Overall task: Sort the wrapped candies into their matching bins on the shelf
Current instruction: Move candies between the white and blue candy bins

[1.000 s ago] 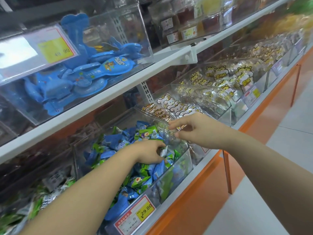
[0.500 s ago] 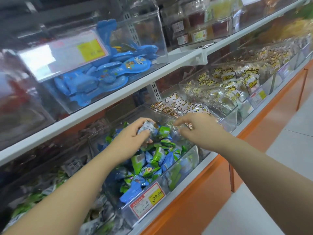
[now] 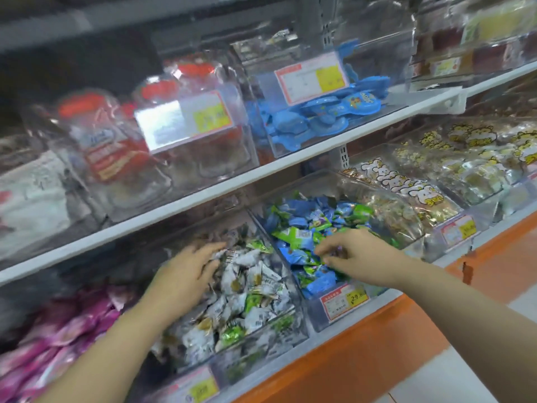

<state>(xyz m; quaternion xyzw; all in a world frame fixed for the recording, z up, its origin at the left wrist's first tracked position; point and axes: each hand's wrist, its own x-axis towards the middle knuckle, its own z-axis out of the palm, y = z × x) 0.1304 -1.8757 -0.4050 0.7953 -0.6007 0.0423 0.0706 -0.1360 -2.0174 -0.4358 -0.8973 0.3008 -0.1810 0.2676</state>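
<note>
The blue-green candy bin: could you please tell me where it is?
Head view: the blue-green candy bin sits right of centre, between the white-wrapped candy bin on its left and the bear-print pack bin, under the right hand.

Pink candies [image 3: 58,338] blurred, cut off left (print illegible).

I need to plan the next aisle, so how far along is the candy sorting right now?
Mostly done by looks: the blue-and-green bin seems to hold only blue and green wrappers. In hand: the left hand reaches open over the white-wrapper bin, while the right hand curls its fingers into the blue-and-green candies; blur hides whether it pinches one. Left: a few green wrappers among the white ones may be strays.
</note>
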